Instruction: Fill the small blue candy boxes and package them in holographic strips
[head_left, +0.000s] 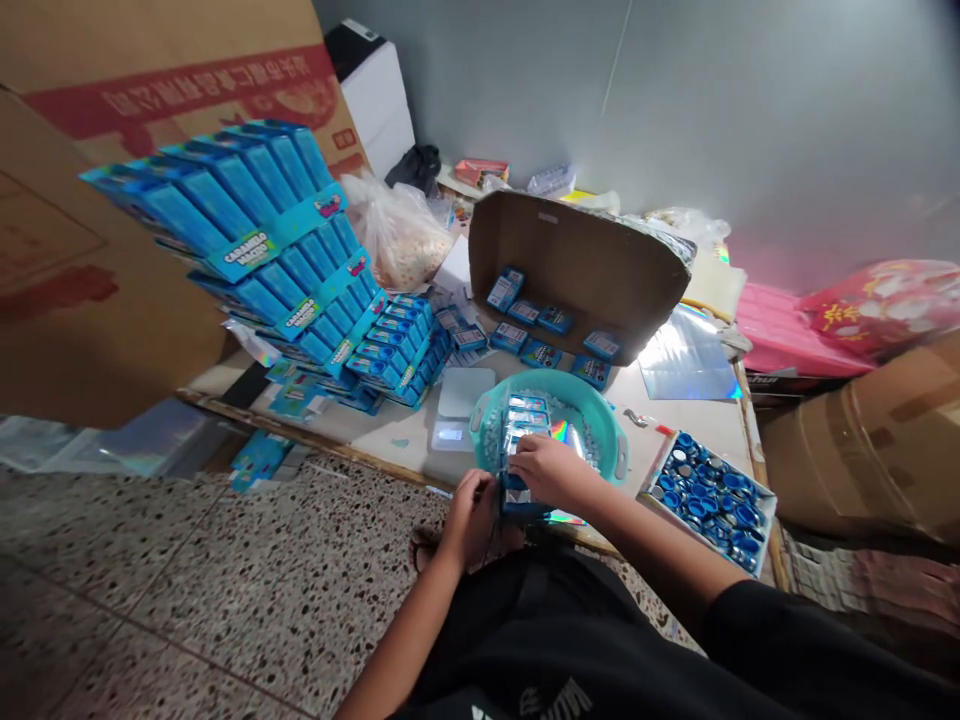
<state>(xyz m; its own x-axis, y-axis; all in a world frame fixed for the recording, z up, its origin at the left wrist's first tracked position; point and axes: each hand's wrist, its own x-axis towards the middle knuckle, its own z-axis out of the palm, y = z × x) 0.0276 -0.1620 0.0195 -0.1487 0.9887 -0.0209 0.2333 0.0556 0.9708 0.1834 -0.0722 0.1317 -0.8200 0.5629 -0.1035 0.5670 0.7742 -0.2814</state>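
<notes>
My left hand (472, 512) and my right hand (546, 468) are both closed on a stack of small blue boxes (519, 440), held together over the near rim of a teal plastic basin (611, 440). The left hand grips the stack's near end from the left. The right hand presses on it from above and the right. The basin holds small white pieces and a shiny holographic wrapper (564, 432). What lies under the stack is hidden.
Tall stacks of blue display boxes (262, 225) lean at the left. An open cardboard box (592, 262) with several small blue boxes lies behind the basin. A tray of blue round caps (709, 498) sits at the right. A small scale (459, 412) stands left of the basin.
</notes>
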